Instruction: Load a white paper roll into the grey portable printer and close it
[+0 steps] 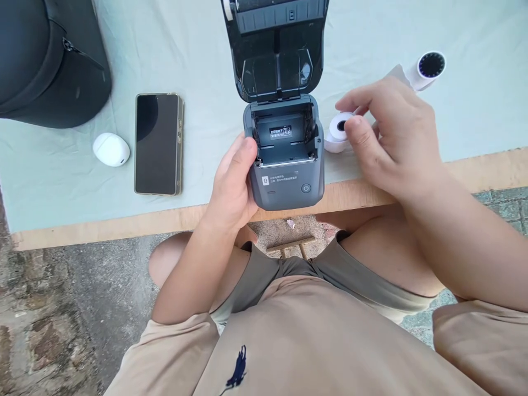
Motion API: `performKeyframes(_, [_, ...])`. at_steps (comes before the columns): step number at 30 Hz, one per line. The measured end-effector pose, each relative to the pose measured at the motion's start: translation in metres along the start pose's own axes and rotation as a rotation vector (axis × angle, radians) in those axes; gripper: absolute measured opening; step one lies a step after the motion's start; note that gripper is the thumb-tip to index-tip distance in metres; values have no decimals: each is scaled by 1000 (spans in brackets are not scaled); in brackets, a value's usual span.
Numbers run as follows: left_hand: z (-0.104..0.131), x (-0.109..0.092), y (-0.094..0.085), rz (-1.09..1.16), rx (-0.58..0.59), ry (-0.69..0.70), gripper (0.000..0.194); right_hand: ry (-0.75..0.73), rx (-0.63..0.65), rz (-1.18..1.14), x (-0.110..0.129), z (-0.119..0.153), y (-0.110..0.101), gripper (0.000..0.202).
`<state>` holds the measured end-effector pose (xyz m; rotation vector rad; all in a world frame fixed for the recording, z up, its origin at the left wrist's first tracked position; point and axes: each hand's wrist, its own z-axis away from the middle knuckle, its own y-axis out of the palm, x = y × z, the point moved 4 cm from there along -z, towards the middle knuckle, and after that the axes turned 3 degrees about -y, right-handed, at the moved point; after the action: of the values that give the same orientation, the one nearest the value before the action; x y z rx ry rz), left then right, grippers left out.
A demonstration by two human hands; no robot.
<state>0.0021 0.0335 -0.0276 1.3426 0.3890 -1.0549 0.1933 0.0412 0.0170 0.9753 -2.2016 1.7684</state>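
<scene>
Pale-green cloth (198,66), wooden table edge (124,224), and an opened, dark-grey, boxy plastic printer (284,184).
Left hand (235,187) grips the printer; right hand (391,132) curls at the small white paper roll (333,137) right of the printer, whether gripping I cannot tell. Handling this roll seems the present step; lifting needs firm pinch, with room rightward of the printer.

The left grip (234,184) holds an open printer (284,179).
</scene>
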Motion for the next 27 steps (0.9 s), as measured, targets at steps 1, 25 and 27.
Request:
performKeyframes(1, [0,0,-1,-1,-5,-1,37,16,-25,-40,-1,0,-1,25])
performKeyframes(25, [3,-2,-1,-89,-11,-8,30,443,-73,-939,-7,-4,3,37])
performKeyframes(27, [2,-2,-1,-85,-15,-9,30,644,38,-1144,-7,-6,6,23])
